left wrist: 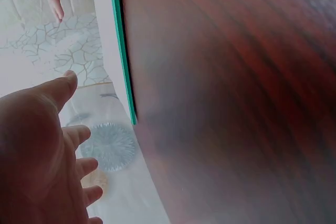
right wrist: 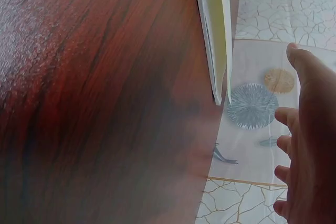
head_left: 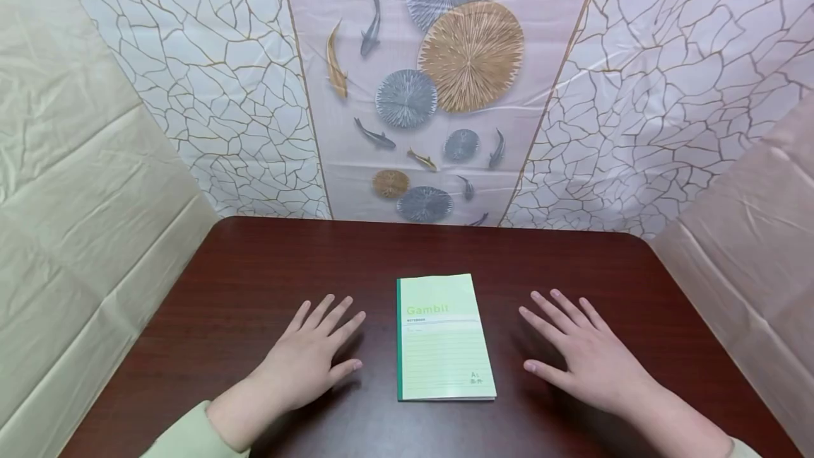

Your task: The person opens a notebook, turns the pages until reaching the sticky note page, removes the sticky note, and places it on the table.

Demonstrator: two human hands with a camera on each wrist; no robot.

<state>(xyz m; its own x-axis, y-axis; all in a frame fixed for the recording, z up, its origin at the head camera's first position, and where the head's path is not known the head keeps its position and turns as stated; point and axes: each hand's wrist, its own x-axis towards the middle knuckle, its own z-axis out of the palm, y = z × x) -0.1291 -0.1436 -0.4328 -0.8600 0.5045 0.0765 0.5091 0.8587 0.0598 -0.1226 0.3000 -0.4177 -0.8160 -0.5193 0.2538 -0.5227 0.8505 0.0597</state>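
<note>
A pale green notebook [head_left: 443, 345] with a dark green spine along its left side lies closed on the table, its cover printed "Gambit". To its left, my left hand [head_left: 311, 359] is spread palm down, holding nothing, the thumb pointing toward the spine. On the other side my right hand [head_left: 585, 359] is spread in the same way, apart from the notebook. The left wrist view shows the green spine [left wrist: 125, 61] edge-on beyond my thumb. From the right wrist, the page edges [right wrist: 212, 51] show, with the cover lifted slightly.
The dark reddish-brown wooden table [head_left: 286, 253] has rounded far corners. Behind it hangs a patterned cloth [head_left: 407, 161] with fish and round leaf shapes. Plain beige cloth walls [head_left: 83, 232] stand close along the left and right sides.
</note>
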